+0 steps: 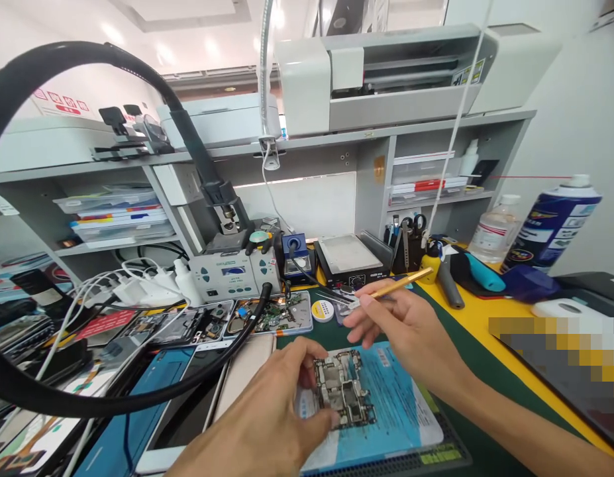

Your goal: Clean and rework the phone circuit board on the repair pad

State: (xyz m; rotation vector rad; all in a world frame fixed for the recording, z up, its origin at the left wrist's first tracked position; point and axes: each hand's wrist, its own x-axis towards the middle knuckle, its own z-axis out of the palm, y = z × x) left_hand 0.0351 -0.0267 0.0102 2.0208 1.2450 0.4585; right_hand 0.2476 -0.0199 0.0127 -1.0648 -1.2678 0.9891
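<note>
Fingers of the left hand (274, 401) clasp the left side of the metal fixture (343, 385) lying on a blue pad (399, 391), while the right hand (403, 321), fingers clamped on a gold tool (400, 283), hangs beyond its far right corner, green mat (478, 354) stretching right to the yellow counter (478, 310).

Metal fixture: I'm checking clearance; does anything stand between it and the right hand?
Nothing visible does. The right hand holds a gold-handled tool beyond the metal fixture; the left hand is at its left edge, off that path.
</note>
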